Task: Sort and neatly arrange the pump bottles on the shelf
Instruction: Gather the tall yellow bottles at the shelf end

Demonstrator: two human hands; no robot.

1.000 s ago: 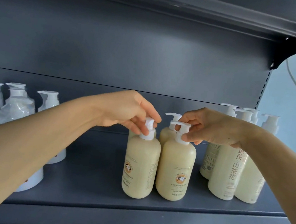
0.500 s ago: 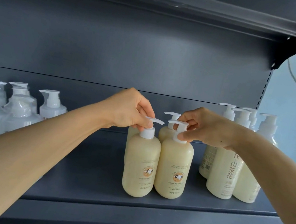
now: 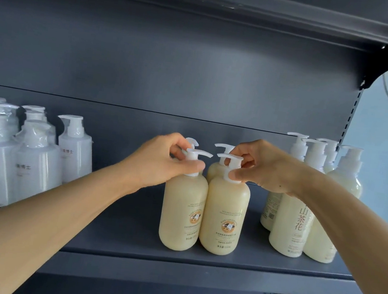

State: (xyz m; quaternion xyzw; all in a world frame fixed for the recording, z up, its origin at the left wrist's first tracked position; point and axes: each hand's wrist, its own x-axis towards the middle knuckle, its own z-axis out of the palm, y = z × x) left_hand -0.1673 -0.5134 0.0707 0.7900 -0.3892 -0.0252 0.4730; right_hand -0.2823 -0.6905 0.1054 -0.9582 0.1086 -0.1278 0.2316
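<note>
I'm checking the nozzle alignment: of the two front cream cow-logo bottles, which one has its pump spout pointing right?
The front-left cream bottle, gripped at the pump neck by the left hand. The spout of the front-right cream bottle, under the right hand, points left.

The shelf (image 3: 127,232) looks like dark grey painted metal, matt and smooth, with a soft sheen along its front edge. The two cream bottles (image 3: 183,209) near the front edge look like smooth, slightly translucent plastic with a satin finish; their pumps (image 3: 198,153) are glossy white plastic. Toward the left end, the white bottles (image 3: 37,165) are wrapped in clear, crinkled, shiny film. The pale yellow bottles (image 3: 288,228) at the right end look like smooth, semi-glossy plastic.
</note>
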